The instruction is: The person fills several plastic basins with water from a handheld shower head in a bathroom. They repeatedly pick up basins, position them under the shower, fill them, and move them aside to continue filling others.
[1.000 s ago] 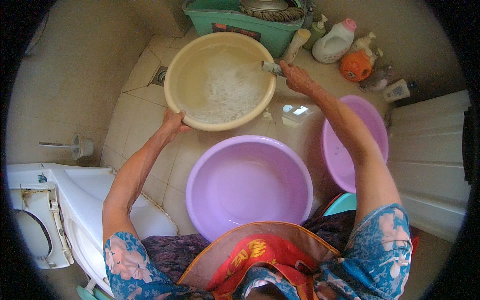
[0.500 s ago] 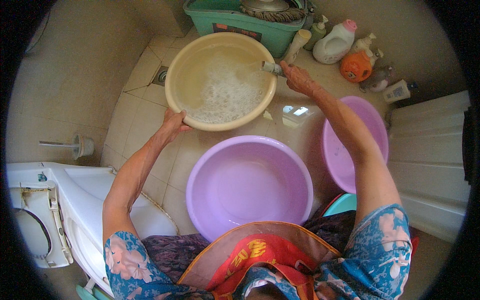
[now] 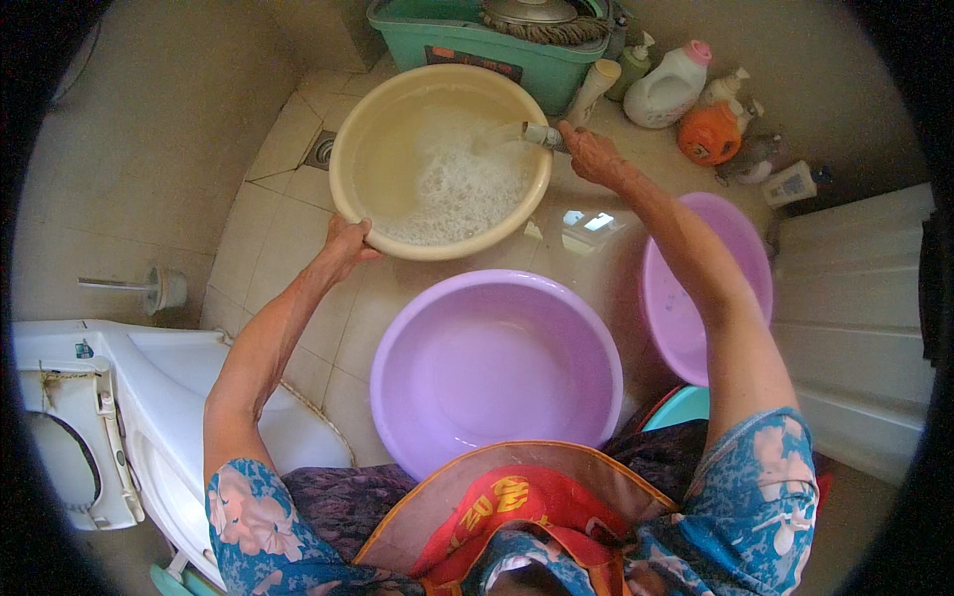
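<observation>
Cream basin [image 3: 437, 252], lilac basin [image 3: 497, 363], blue sleeves [image 3: 248, 512] flowered in pale pink, green tub [image 3: 407, 42]

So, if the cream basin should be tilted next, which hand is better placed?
Probably the left hand: it holds the cream basin at its rim, whereas the right hand is occupied, holding a tube at the basin's right edge.

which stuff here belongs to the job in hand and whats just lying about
In use:
cream basin of foamy water, left hand on its rim
grey nozzle in the right hand

Apparently just lying about:
purple basin in front
purple basin at right
green tub
orange bottle
pink-capped white bottle
</observation>
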A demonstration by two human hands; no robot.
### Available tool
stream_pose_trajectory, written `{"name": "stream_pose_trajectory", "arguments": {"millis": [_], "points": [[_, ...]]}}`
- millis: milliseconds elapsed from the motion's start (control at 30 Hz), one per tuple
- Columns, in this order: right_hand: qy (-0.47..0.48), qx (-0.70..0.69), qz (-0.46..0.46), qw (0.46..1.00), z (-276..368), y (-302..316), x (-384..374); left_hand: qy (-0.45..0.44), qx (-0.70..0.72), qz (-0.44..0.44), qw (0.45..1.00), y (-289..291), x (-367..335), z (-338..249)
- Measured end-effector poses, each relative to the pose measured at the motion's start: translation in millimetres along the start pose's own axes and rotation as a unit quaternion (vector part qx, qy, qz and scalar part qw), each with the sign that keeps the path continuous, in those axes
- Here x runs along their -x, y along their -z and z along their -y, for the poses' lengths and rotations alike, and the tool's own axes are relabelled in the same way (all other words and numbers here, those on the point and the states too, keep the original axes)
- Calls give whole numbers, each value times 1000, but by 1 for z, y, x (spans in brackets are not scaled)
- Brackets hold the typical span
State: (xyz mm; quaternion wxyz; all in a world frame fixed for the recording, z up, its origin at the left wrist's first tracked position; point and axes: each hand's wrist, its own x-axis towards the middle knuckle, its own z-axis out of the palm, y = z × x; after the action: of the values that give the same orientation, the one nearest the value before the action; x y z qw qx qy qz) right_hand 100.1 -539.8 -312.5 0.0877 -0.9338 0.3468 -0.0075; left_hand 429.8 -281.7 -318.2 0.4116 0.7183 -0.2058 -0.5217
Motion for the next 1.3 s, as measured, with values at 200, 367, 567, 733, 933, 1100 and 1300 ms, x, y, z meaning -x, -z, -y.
{"name": "stream_pose_trajectory", "arguments": {"millis": [200, 367, 567, 733, 933, 1100, 1300], "points": [[-7, 12, 4, 1000, 0, 0, -1, 15, -9, 3, 1000, 3, -4, 2], [4, 9, -4, 1000, 1, 2, 1, 3, -12, -6, 1000, 3, -4, 4], [2, 20, -8, 1000, 1, 1, 0, 12, -3, -6, 1000, 2, -2, 2], [7, 10, -7, 1000, -2, 0, -1, 15, -6, 2, 1000, 1, 0, 0], [10, 14, -5, 1000, -3, -1, -1, 20, -3, -1, 1000, 2, -2, 1], [-3, 11, 1, 1000, 0, 1, -2, 8, 2, 24, 1000, 6, -5, 5], [-9, 18, 13, 1000, 2, 5, -1, -15, 15, 21, 1000, 7, -9, 9]]}}
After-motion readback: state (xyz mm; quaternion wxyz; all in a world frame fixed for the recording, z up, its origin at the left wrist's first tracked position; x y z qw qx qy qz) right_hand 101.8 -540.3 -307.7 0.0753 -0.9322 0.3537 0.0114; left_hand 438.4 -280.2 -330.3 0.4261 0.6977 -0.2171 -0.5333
